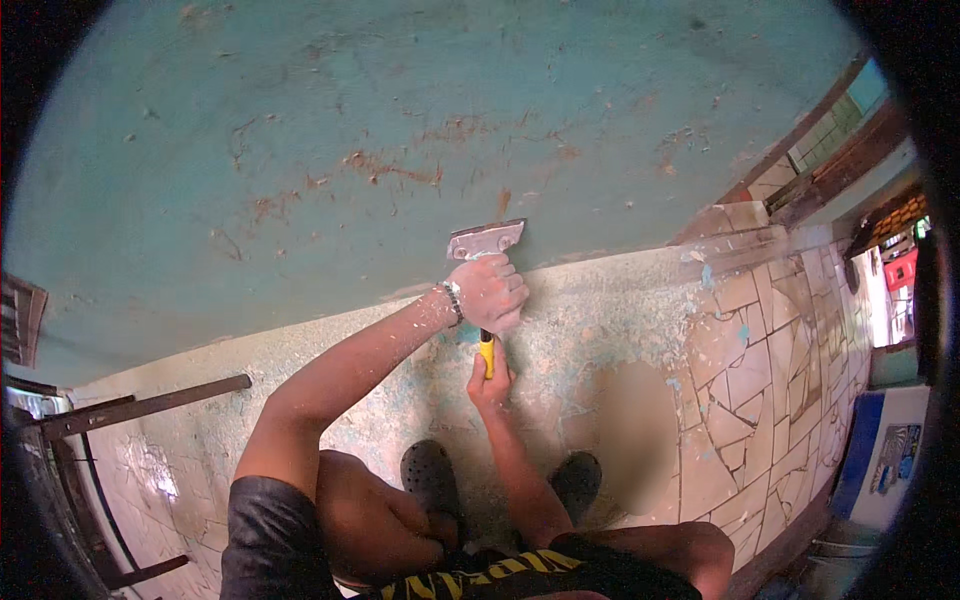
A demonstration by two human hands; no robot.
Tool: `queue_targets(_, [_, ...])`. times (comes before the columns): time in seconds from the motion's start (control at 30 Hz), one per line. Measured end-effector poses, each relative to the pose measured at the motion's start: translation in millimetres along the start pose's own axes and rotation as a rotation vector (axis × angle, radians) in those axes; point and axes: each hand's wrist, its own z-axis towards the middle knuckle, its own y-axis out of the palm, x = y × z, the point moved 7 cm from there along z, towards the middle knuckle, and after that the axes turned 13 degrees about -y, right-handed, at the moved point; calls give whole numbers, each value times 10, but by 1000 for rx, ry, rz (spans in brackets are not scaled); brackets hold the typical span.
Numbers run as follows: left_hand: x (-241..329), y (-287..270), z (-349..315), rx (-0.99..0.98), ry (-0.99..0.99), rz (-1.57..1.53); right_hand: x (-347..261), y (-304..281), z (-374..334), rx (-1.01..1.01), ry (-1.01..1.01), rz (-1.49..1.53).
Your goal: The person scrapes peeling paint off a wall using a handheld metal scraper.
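Observation:
A wide-bladed scraper point(484, 241) rests its metal edge against the low part of a teal wall point(330, 120). Dusted with pale powder, my left hand point(490, 292) is closed around the scraper just below its head. My right hand point(490, 387) grips the yellow and black end of the same handle, nearer to my body. Around the blade the wall's paint is scuffed, with rough brown scratches above it. A beaded bracelet point(453, 303) circles my left wrist.
Paint flakes and pale dust cover the irregular stone-tile floor point(740, 400) along the wall's foot. My dark clogs point(430, 482) stand below my hands. A dark metal frame point(150, 408) is at the left, a blue and white box point(880, 460) at the right. A doorway edge point(830, 130) lies upper right.

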Motion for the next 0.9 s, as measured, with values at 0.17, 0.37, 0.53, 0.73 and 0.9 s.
queue_targets(0.17, [55,-741,434,129,29,-20,-420,-175,496,89,-153,-126])
queue_targets(0.37, [238,-2791,1612,402,25,318,-1891,-947,2265,50,-197,1])
queue_targets(0.53, [314,-4128,2430,450,-41,193,-3026,-1674,3336,104,-467,-112])
queue_targets(0.73, [380,-5272,2794,735,28,236,-3876,-2260,4211,6,-502,-347])
queue_targets(0.9, [442,-5403,2571,746,183,378,-4177,-2722,4465,-74,-528,-218])
